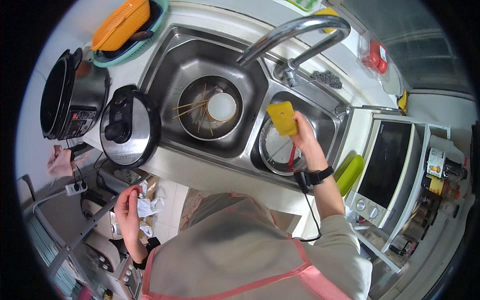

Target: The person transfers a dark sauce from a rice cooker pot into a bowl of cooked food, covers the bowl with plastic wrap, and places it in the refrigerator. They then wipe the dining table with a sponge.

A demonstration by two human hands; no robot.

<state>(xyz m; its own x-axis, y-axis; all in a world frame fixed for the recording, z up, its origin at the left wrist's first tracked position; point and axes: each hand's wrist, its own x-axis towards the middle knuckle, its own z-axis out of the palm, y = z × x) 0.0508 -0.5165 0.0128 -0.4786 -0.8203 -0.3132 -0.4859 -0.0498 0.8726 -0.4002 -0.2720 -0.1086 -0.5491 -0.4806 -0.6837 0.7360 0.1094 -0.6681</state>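
My right hand grips a yellow cleaning cloth or thin sponge over the smaller right sink basin. Below it sits a round metal pot with whitish contents, a red-handled utensil and a thin metal utensil inside. My left hand hangs in front of the counter, left of my body, its fingers loosely bent and nothing visible in them. In the larger left basin, a metal bowl holds a white bowl and several wooden chopsticks, some leaning over its rim.
A chrome faucet arches over the sink. On the left counter are an electric pressure cooker, its lid, and stacked baskets. A steel scrubber lies behind the faucet. At right stand a green container and a microwave.
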